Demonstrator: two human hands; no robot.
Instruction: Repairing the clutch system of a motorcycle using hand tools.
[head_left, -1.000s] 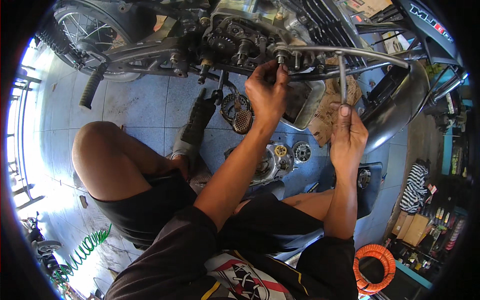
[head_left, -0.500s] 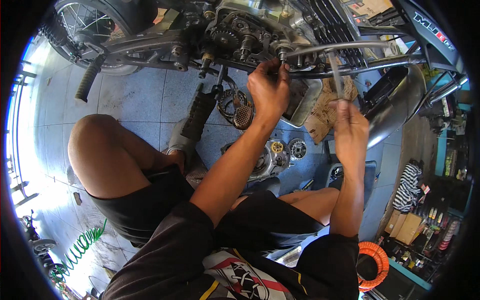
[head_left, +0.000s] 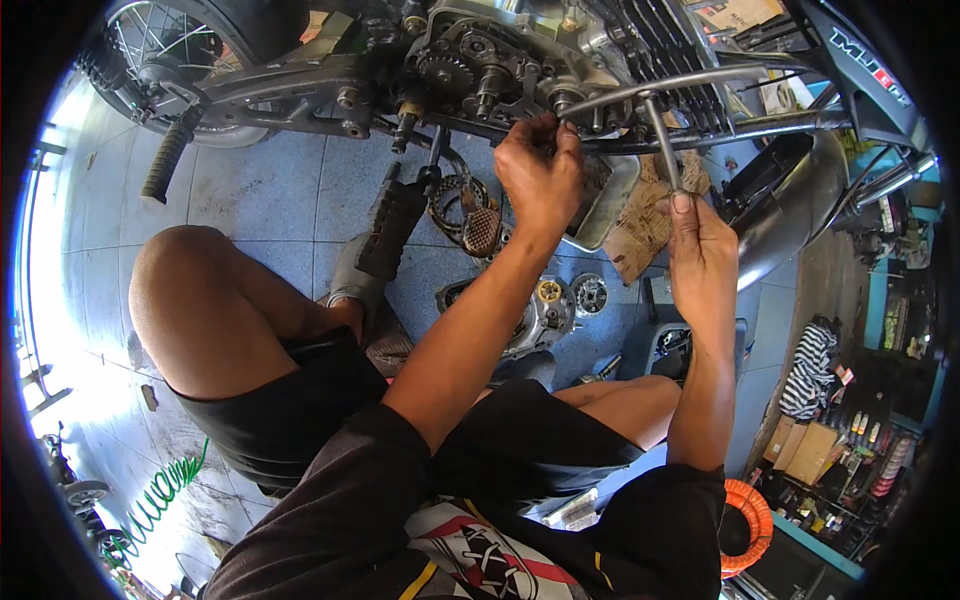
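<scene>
My left hand (head_left: pixel 538 180) is closed at the lower end of a metal socket (head_left: pixel 565 104) on the exposed engine (head_left: pixel 485 55) of a motorcycle; its fingertips are partly hidden. My right hand (head_left: pixel 700 260) grips the downward leg of a steel T-handle wrench (head_left: pixel 661 134), whose long curved bar runs from the socket to the right. Left of the socket are a toothed gear (head_left: pixel 447 72) and shafts. Beneath, on the tiled floor, are a metal tray (head_left: pixel 618 210) beside stained cardboard (head_left: pixel 640 240), an engine cover (head_left: pixel 548 325) and a round clutch part (head_left: pixel 590 295).
The motorcycle's spoked wheel (head_left: pixel 160 50) is at top left, its curved fender (head_left: pixel 790 230) at right. A booted foot (head_left: pixel 365 270) rests below the frame. A green coiled hose (head_left: pixel 165 490) lies lower left, an orange hose coil (head_left: pixel 750 530) lower right, near shelves of small items (head_left: pixel 860 430).
The wrench's long bar has swung upward at its right end, and my right hand has risen slightly with it. My left hand stays at the socket. The whole view has shifted slightly.
</scene>
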